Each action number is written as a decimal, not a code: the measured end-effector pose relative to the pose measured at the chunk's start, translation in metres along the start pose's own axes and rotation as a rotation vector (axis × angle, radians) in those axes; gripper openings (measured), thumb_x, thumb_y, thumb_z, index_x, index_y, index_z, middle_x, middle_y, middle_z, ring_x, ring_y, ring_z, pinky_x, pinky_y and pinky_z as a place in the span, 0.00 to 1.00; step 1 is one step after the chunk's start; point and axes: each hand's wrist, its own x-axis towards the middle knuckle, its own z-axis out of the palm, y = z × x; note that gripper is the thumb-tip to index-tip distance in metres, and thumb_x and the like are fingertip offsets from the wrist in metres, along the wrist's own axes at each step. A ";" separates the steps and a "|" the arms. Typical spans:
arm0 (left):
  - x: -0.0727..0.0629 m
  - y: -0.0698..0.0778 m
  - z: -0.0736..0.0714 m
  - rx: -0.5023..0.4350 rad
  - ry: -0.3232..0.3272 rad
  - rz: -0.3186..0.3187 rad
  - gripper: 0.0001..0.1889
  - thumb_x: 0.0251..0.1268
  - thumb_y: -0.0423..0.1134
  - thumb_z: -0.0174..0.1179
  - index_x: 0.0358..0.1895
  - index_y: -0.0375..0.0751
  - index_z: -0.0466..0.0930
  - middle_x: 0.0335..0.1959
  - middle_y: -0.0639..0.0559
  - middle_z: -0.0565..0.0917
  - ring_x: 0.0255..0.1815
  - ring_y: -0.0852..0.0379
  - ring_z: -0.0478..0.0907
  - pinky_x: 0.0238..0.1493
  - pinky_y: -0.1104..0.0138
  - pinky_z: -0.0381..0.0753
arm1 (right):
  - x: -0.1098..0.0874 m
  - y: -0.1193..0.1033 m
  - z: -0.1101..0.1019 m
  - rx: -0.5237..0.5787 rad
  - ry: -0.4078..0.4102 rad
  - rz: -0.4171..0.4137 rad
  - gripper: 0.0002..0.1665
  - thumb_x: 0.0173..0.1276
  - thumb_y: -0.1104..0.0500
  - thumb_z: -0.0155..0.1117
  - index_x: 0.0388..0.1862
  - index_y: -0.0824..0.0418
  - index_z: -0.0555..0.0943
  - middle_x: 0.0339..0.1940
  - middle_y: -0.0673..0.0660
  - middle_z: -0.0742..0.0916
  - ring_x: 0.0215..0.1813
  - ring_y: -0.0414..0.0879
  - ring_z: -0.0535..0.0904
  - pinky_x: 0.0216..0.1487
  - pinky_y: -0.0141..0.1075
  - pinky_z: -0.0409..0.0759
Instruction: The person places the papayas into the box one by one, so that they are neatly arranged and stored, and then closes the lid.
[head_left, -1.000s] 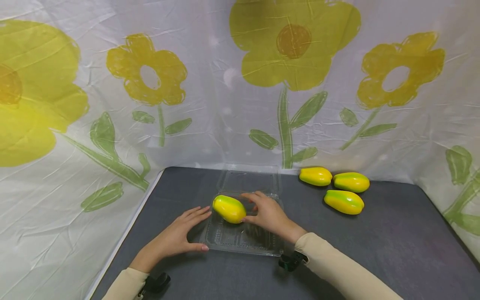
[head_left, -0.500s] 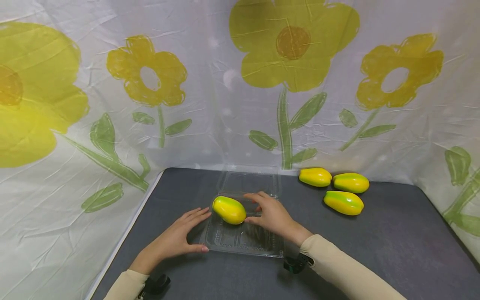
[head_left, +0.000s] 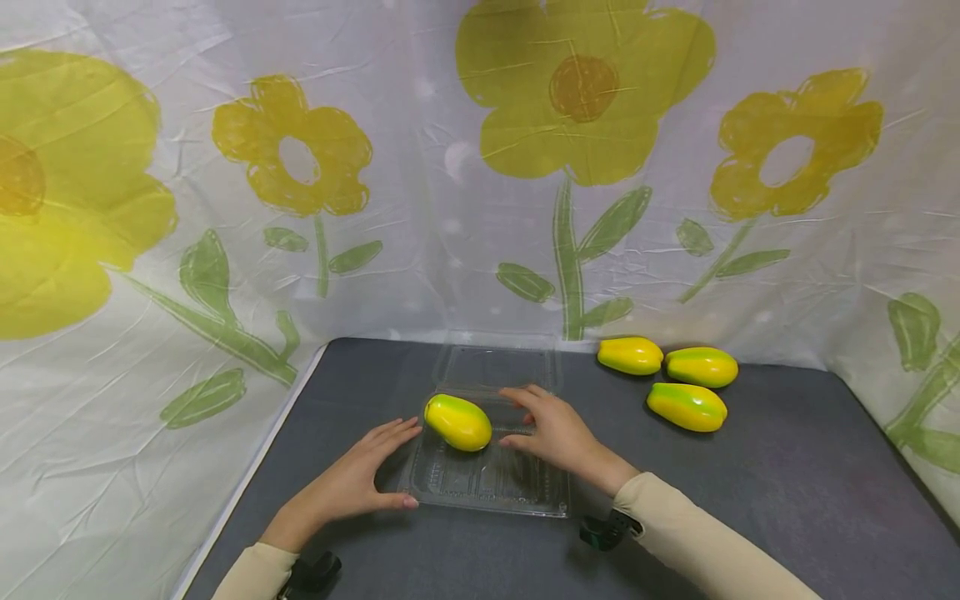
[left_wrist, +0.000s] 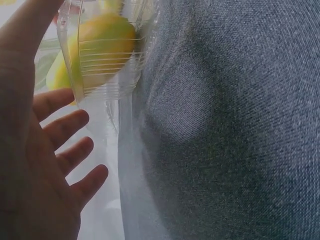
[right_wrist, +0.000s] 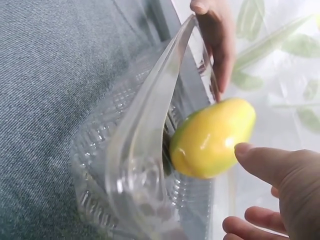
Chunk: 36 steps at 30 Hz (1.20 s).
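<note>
A glossy yellow-green papaya (head_left: 457, 422) lies slantwise in the back left part of a clear plastic clamshell container (head_left: 491, 502), whose lid (head_left: 497, 367) is folded back toward the wall. My left hand (head_left: 352, 475) is spread at the container's left side, fingertips right at the rim; the left wrist view shows the papaya (left_wrist: 107, 42) through the ribbed clear wall. On the other side, my right hand (head_left: 555, 429) hovers over the container's right half with loosely bent fingers, holding nothing. A gap shows between its thumb and the papaya in the head view.
Three more papayas, one at the left (head_left: 630, 356), one at the right (head_left: 702, 367) and one in front (head_left: 687, 407), lie at the table's back right. The dark table (head_left: 787, 483) ends at a white flower-printed curtain (head_left: 420, 208).
My right hand has let go of the papaya and drawn away to the right. The papaya stays put in the container, and my left hand has hardly moved.
</note>
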 end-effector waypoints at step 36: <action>-0.001 -0.001 -0.001 -0.030 0.008 0.012 0.53 0.46 0.66 0.72 0.77 0.54 0.60 0.80 0.53 0.59 0.80 0.38 0.56 0.68 0.36 0.65 | -0.029 0.041 -0.040 -0.017 0.070 0.055 0.41 0.56 0.49 0.77 0.69 0.52 0.74 0.50 0.55 0.84 0.44 0.48 0.84 0.45 0.42 0.84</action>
